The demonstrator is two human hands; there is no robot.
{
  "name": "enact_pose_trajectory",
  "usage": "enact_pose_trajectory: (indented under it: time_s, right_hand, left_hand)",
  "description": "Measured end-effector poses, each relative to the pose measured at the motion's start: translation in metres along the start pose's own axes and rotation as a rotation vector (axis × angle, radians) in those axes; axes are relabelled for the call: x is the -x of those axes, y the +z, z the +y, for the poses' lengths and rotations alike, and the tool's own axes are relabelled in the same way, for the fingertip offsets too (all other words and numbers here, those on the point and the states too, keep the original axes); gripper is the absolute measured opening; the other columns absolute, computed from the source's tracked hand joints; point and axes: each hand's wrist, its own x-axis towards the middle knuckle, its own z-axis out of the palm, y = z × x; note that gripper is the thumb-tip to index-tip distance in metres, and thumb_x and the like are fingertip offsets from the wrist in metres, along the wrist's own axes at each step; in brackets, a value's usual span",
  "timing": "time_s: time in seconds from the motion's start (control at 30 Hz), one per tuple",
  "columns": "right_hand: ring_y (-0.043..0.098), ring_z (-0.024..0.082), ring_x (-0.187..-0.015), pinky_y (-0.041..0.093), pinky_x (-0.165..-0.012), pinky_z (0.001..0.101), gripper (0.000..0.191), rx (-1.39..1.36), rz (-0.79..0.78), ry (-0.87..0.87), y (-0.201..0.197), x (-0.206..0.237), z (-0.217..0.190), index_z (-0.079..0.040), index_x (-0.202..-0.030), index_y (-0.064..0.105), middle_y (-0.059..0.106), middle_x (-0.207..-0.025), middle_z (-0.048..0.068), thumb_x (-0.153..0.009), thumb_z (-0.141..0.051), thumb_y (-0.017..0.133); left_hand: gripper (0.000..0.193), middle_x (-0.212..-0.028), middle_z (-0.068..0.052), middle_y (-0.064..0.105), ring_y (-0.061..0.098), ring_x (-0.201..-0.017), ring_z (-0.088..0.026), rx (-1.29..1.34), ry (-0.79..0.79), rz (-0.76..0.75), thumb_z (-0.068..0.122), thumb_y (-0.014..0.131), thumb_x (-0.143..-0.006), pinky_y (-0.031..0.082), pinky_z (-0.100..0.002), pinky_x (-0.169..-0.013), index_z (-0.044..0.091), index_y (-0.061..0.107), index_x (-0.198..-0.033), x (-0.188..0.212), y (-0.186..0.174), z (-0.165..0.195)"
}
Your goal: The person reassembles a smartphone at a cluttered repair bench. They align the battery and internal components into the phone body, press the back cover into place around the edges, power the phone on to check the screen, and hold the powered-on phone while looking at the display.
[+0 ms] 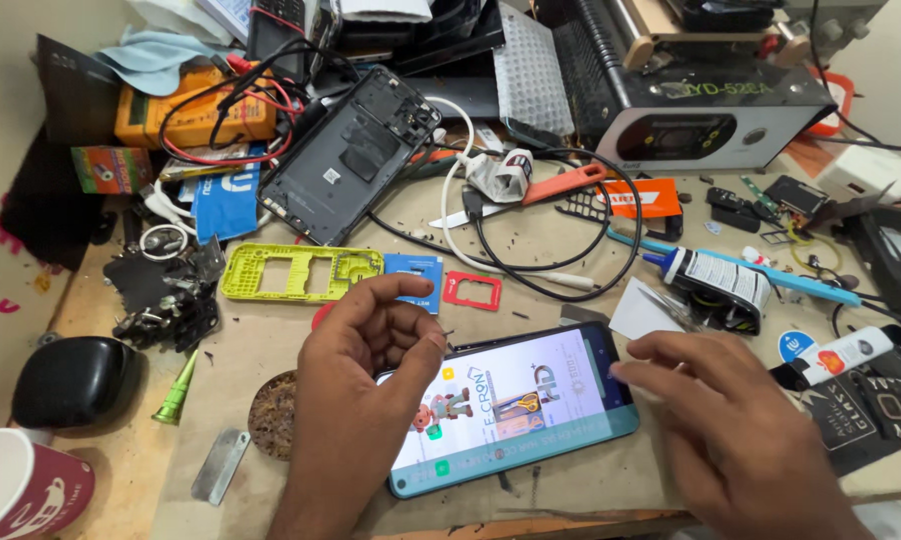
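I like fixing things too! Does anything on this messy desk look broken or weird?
Yes. A dark phone back shell lies opened and bare among tangled black and white cables, and a yellow-green plastic phone frame sits alone. The lit phone under both hands looks whole.

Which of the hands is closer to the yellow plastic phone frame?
The left hand. It hovers just below the yellow phone frame, over the left end of the lit phone. The right hand is far off to the frame's right, at the phone's other end.

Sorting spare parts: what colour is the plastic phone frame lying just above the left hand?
Yellow-green; the phone frame shows clearly in the head view, above the left hand.
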Motion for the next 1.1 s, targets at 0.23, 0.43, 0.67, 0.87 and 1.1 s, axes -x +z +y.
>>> enact_pose_trajectory:
  time_s: [0.23,0.43,0.67,0.87,1.1]
  right_hand:
    - [0.069,0.024,-0.107,0.057,-0.085,0.0328,0.043,0.029,-0.007,0.007,0.002,-0.002,-0.001,-0.011,-0.114,0.072,0.067,-0.122,0.008,-0.074,0.003,0.065]
    - [0.063,0.027,-0.121,0.052,-0.098,0.0398,0.048,0.038,-0.066,0.004,-0.005,-0.012,-0.014,-0.014,-0.124,0.069,0.064,-0.133,0.007,-0.076,-0.017,0.073]
    - [0.043,0.036,-0.141,0.029,-0.112,0.0586,0.088,0.194,-0.166,-0.386,0.006,-0.054,-0.035,-0.015,-0.144,0.047,0.047,-0.15,0.012,-0.075,-0.061,0.076]
    - [0.05,0.031,-0.137,0.036,-0.111,0.057,0.079,0.112,-0.161,-0.361,0.012,-0.053,-0.042,-0.018,-0.136,0.052,0.05,-0.146,0.008,-0.073,-0.056,0.08]
    - [0.059,0.031,-0.132,0.041,-0.107,0.049,0.078,-0.078,-0.069,-0.28,0.004,-0.042,-0.047,-0.011,-0.133,0.051,0.059,-0.141,0.013,-0.073,-0.049,0.083]
  left_hand:
    - [0.037,-0.085,-0.003,0.068,0.061,-0.072,-0.006,-0.007,-0.029,0.02,-0.003,0.069,-0.085,0.051,-0.022,-0.066,-0.002,0.064,-0.121,0.001,-0.001,0.002]
    - [0.035,-0.085,-0.003,0.066,0.061,-0.072,-0.006,0.135,-0.025,0.029,-0.004,0.068,-0.087,0.052,-0.021,-0.065,-0.002,0.062,-0.12,0.001,-0.001,0.001]
    - [0.032,-0.088,-0.005,0.066,0.064,-0.074,-0.007,0.259,0.028,0.139,-0.007,0.065,-0.087,0.056,-0.023,-0.068,-0.002,0.06,-0.119,0.01,0.006,0.011]
    - [0.034,-0.093,-0.005,0.066,0.065,-0.083,-0.009,0.167,0.268,0.116,-0.007,0.066,-0.088,0.056,-0.024,-0.075,-0.003,0.061,-0.122,0.032,0.008,0.019]
    - [0.036,-0.086,-0.003,0.071,0.068,-0.079,-0.008,-0.033,0.419,0.006,-0.004,0.069,-0.085,0.057,-0.023,-0.076,0.002,0.066,-0.12,0.048,0.002,0.026]
